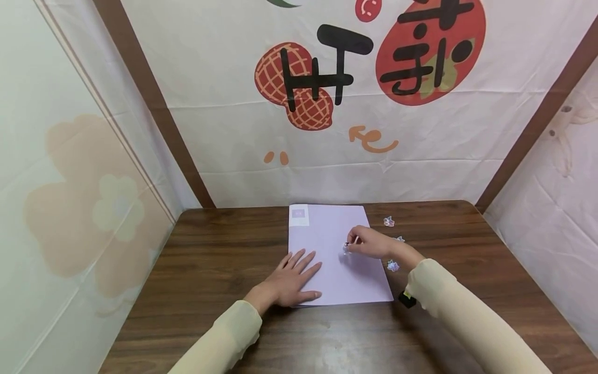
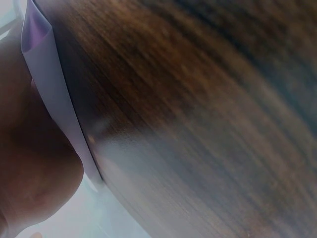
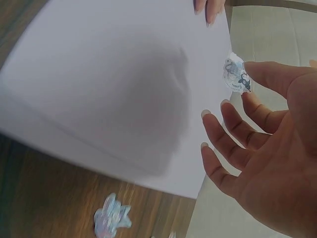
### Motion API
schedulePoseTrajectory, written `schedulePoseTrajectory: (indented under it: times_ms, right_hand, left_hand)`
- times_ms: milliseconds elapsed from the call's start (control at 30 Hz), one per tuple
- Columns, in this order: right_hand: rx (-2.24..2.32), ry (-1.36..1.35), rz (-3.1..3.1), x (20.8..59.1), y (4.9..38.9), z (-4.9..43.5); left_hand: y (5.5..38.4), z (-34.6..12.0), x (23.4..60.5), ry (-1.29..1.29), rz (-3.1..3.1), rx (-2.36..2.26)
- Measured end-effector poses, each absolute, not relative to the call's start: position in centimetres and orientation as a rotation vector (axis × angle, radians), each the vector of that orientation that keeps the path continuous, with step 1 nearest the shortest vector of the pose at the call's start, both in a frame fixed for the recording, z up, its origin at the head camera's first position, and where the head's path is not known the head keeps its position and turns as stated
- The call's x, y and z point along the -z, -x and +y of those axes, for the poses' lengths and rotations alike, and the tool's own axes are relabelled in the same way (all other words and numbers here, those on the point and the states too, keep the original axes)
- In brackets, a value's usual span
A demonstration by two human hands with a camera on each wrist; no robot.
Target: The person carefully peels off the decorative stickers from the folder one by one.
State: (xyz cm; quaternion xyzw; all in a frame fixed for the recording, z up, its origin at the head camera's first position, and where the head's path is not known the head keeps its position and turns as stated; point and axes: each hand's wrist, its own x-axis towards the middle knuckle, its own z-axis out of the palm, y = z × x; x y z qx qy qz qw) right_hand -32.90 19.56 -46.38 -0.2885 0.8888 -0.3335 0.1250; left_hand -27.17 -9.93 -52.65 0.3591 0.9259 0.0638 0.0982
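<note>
A: Head view first — what is the right hand (image 1: 374, 245) doing?

B: It is pinching a small printed sticker (image 1: 345, 248) between thumb and forefinger, holding it over the right half of a lilac sheet (image 1: 329, 239). The sheet is lying on the wooden worktop (image 1: 224, 259), reaching inward from the far edge.

A: And the left hand (image 1: 294, 280)?

B: Resting on the sheet's near left corner, fingers spreading apart. A white label (image 1: 299, 214) is occupying the far left corner. Three loose stickers (image 1: 393, 266) are lying along the sheet's right edge; a small black object (image 1: 407, 299) is sitting near its near right corner, partly hidden by a sleeve (image 1: 432, 285).

A: Left wrist view?

B: Blurred skin is showing beside the sheet's curving edge — cannot tell the fingers from here.

A: Right wrist view?

B: Thumb and forefinger are clamping the sticker; the other three fingers are standing clear of it. One loose sticker is lying on the worktop near the sheet's edge.
</note>
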Motion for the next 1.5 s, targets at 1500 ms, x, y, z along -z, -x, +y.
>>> schedulePoseTrajectory:
  times_ms: [1500]
  right_hand:
    - [0.849, 0.65, 2.759, 48.3, 26.0, 33.3]
  left_hand:
    - [27.7, -9.5, 52.4, -1.044, 2.718, -0.176]
